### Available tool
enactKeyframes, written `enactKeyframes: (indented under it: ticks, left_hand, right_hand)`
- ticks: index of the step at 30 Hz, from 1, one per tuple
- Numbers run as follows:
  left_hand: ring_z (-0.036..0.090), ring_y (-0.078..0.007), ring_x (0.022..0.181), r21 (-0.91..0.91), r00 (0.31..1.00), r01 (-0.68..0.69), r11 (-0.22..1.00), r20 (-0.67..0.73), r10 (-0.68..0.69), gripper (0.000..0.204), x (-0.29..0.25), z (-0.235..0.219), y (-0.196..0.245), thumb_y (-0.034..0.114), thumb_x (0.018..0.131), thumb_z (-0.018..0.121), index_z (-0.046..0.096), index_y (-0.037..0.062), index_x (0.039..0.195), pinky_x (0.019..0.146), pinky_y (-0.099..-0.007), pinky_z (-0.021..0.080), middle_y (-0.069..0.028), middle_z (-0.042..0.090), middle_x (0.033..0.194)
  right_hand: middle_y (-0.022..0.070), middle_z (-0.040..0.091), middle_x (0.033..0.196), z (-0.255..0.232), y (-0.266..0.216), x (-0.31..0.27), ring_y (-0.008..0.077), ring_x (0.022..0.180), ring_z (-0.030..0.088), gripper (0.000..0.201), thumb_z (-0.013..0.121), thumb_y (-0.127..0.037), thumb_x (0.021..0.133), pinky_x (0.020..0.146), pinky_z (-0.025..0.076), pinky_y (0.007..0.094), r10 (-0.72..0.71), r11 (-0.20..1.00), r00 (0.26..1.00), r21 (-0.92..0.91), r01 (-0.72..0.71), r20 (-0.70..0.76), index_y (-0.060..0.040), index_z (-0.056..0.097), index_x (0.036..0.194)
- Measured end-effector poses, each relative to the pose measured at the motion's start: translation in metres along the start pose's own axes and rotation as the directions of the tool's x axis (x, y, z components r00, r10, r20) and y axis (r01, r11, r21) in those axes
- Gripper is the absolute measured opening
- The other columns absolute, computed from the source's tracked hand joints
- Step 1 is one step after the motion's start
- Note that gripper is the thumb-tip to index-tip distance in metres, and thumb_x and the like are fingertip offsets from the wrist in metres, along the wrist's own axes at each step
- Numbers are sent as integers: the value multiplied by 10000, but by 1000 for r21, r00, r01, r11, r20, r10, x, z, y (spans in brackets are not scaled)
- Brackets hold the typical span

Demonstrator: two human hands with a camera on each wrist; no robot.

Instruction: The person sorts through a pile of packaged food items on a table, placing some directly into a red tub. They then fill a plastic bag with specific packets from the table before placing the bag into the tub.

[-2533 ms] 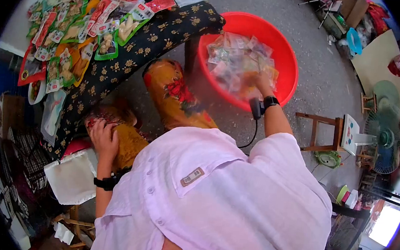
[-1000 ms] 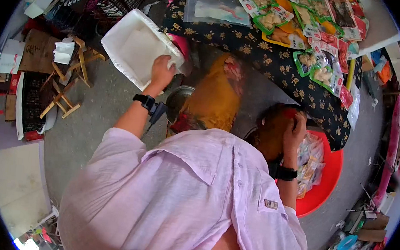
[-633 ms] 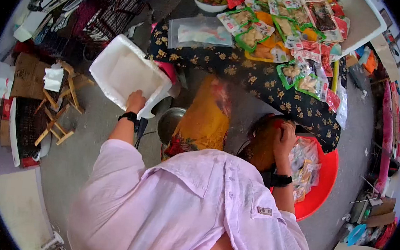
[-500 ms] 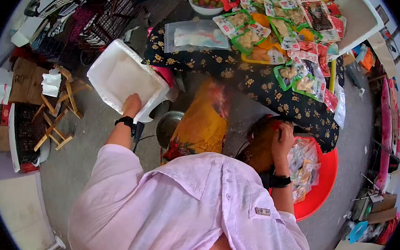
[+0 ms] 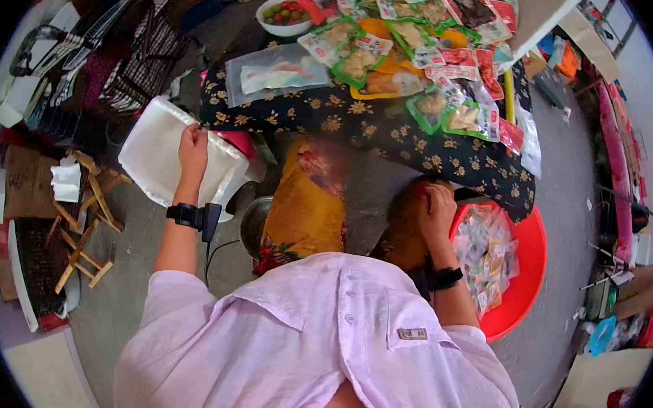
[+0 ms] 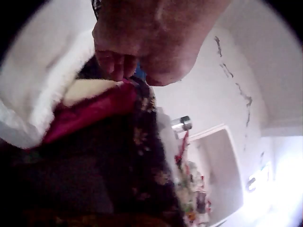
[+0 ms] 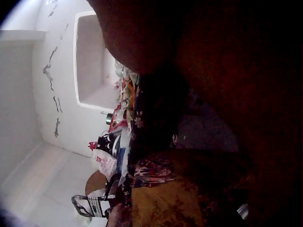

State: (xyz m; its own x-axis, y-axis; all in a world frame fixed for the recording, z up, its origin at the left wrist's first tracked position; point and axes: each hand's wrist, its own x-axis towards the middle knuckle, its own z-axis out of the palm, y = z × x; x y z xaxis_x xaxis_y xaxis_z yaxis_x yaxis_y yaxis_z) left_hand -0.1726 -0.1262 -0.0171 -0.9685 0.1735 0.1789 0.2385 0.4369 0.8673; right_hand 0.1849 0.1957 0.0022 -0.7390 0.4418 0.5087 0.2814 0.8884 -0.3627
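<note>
Shirt (image 5: 307,348): your pale lilac shirt, buttoned, lies nearest the head camera.
Right hand (image 5: 439,211): rests on your right knee (image 5: 399,223), fingers loosely bent and gripping nothing; your right wrist view is too dark to add detail.
Left hand (image 5: 193,154): hovers over the bench side of the white foam box (image 5: 156,144), fingers curled in by the corner of the floral cloth (image 5: 452,164); you cannot tell from either view whether they pinch its edge.
Left leg (image 5: 303,214): covered in ochre fabric with red flowers.
Metal bowl (image 5: 249,235): just beside that leg, near the foam box.
Foam box: at your left, beside the bench's left end, a pink item (image 5: 238,143) next to it.
Red tub (image 5: 531,258): by your right knee, holding a heap of clear packets (image 5: 487,255).
Bench (image 5: 333,120): draped in the black cloth, bearing a clear bag (image 5: 276,77) at left, green, red and orange food packs (image 5: 368,61), and a yellow rod (image 5: 510,96) at right.
White bowl (image 5: 283,29): at the far left of the packs, holding green and red round pieces (image 5: 285,12).
</note>
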Motion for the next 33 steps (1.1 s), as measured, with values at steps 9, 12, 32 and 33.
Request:
enactKeyframes:
  ticks: [9,12,32,33]
  left_hand:
    - [457,-87,538,-253,962,227,940,210,-176,400,31,46,61,143,754,515,387,35,1117,426,-202,342,-35,524,750]
    - [459,-92,511,-338,937,306,890,275,-217,419,40,53,54,79,727,515,377,9,1117,425,-215,353,-46,509,727]
    - [513,-95,668,-498,650,623,603,759,-45,189,-94,112,128,122,776,526,473,94,955,524,-198,402,0,514,787]
    - [513,-88,684,-484,632,612,625,775,-20,184,-96,118,132,141,785,528,477,89,954,533,-195,404,4,518,799]
  right_hand:
    - [102,560,842,1,8,-7,287,812,519,153,547,-72,638,689,396,392,5,1000,999,0,-5,-47,-46,528,788]
    - [89,562,827,2,9,-10,280,807,524,148,556,-81,635,682,400,386,32,999,997,-25,-34,-68,-54,530,779]
    - [116,540,842,0,2,-11,302,809,505,149,535,-60,651,661,394,394,20,999,997,41,-17,-73,-48,515,798]
    - [118,538,840,6,3,-11,293,795,510,151,531,-59,669,654,399,381,62,991,997,125,-56,-43,-40,510,818]
